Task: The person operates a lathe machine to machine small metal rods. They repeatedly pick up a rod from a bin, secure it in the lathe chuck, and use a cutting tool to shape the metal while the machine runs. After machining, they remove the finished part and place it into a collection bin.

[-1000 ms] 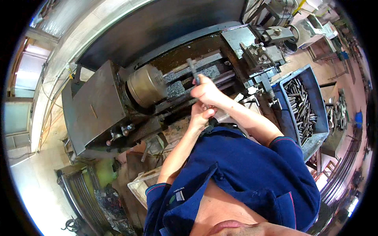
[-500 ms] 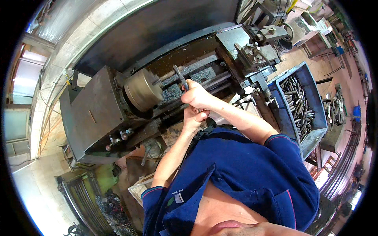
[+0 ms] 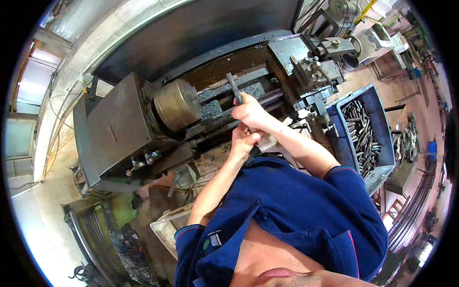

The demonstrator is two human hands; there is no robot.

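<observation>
A dark metal rod with a thicker far end stands out beyond my right hand, whose fingers are wrapped round it. My left hand is just below and nearer my body, closed on the rod's near end, which my fingers mostly hide. Both hands are over the front edge of a lathe bed. To their left is the lathe's round chuck, with a thin shaft sticking out toward the rod.
Grey metal chips lie in the lathe bed. The tool post stands on the right. A blue bin with several metal pins is beside my right arm. Control levers stick out from the headstock at left.
My hands and the rod have shifted slightly right in the picture, and the whole scene has shifted a little too. The rod's far end now sits higher. Both hands keep their grip.
</observation>
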